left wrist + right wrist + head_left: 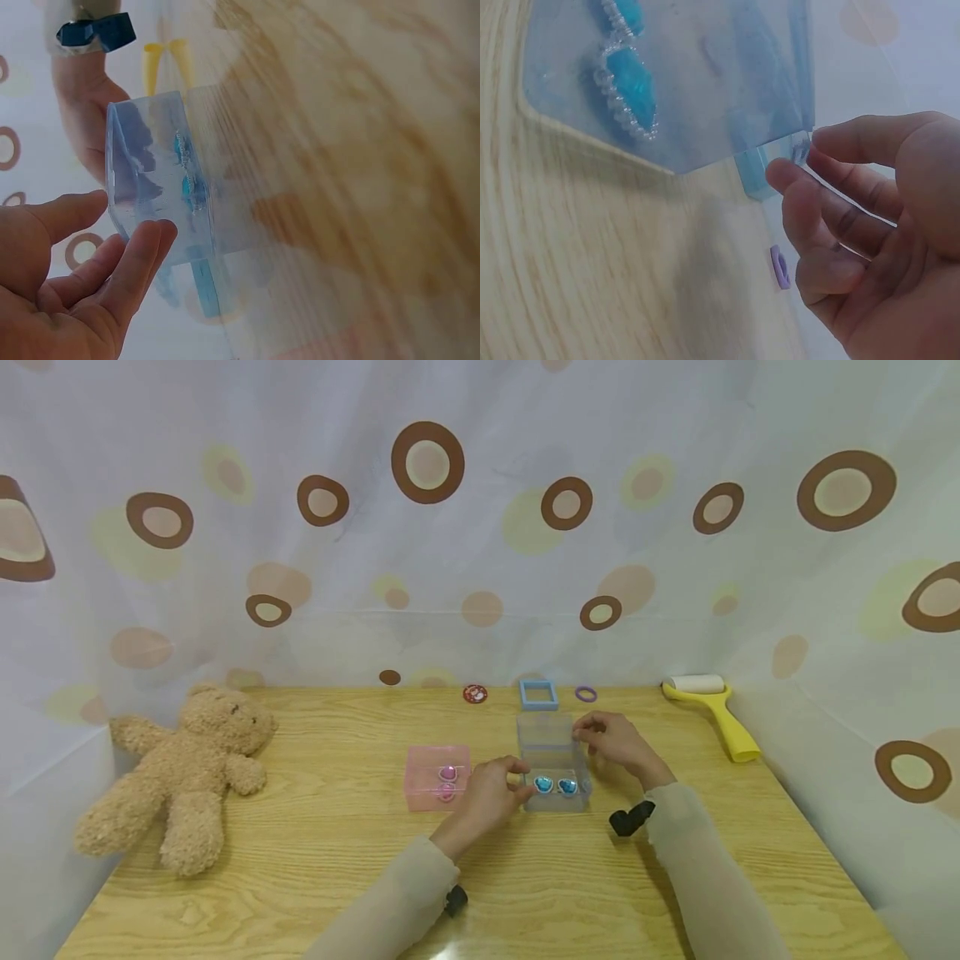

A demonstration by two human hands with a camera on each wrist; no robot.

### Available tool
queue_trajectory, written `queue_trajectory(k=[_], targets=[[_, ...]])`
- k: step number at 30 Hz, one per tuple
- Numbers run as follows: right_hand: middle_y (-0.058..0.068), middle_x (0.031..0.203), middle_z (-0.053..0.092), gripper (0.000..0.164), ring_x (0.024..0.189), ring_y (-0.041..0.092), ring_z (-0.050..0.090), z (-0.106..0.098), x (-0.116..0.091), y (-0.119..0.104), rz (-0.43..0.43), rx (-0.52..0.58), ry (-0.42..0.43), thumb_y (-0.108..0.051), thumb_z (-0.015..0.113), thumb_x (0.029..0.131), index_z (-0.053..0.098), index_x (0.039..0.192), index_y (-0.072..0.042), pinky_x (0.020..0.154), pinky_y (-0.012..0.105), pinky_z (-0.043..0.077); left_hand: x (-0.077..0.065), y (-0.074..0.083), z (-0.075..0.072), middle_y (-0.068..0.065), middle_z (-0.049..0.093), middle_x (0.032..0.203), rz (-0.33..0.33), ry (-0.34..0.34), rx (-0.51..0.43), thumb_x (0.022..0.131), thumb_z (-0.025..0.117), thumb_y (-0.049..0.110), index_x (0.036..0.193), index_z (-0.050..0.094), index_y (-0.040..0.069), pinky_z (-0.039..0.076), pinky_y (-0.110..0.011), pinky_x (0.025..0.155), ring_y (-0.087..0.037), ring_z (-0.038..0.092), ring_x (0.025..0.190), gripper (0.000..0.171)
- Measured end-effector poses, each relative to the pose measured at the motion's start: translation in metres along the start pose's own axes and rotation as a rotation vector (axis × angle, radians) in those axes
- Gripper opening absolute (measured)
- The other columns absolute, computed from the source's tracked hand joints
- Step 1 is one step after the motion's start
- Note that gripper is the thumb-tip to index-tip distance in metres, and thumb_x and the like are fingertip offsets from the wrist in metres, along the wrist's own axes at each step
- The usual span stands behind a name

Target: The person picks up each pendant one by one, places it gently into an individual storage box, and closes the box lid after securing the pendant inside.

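Note:
A clear, bluish plastic box stands on the table with its lid raised at the back. Inside lie two blue gem ornaments with beaded, whitish edges. My left hand is at the box's left side, thumb and fingers spread around the near corner; in the left wrist view its fingertips reach the box wall. On the other side, my right hand pinches the lid's right edge between thumb and fingers. Just left of my left hand sits a pink clear box holding two pink gem ornaments.
Along the back edge lie a red round patterned piece, a light-blue square frame and a purple ring. A yellow-handled lint roller is at the back right. A teddy bear lies at the left, beside the spotted curtain.

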State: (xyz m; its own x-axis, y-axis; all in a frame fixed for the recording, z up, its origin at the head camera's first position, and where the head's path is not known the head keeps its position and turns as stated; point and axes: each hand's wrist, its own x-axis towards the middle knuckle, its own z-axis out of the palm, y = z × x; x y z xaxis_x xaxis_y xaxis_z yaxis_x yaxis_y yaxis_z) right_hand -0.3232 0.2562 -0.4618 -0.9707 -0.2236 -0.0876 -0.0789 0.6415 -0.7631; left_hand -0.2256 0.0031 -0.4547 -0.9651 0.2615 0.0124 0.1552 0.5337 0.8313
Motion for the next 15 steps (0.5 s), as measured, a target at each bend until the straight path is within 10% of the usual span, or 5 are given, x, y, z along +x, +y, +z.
queue_trajectory(k=[15], targets=[[0.019, 0.118, 0.067, 0.041, 0.077, 0.019, 0.059, -0.0058, -0.0018, -0.0041, 0.016, 0.091, 0.059, -0.033, 0.046, 0.107, 0.059, 0.136, -0.007, 0.055, 0.024, 0.04, 0.0011, 0.0004, 0.0002, -0.013, 0.07, 0.125, 0.022, 0.007, 0.034, 0.089, 0.076, 0.016, 0.118, 0.068, 0.003, 0.057, -0.022, 0.068, -0.019, 0.075, 0.094, 0.033]])
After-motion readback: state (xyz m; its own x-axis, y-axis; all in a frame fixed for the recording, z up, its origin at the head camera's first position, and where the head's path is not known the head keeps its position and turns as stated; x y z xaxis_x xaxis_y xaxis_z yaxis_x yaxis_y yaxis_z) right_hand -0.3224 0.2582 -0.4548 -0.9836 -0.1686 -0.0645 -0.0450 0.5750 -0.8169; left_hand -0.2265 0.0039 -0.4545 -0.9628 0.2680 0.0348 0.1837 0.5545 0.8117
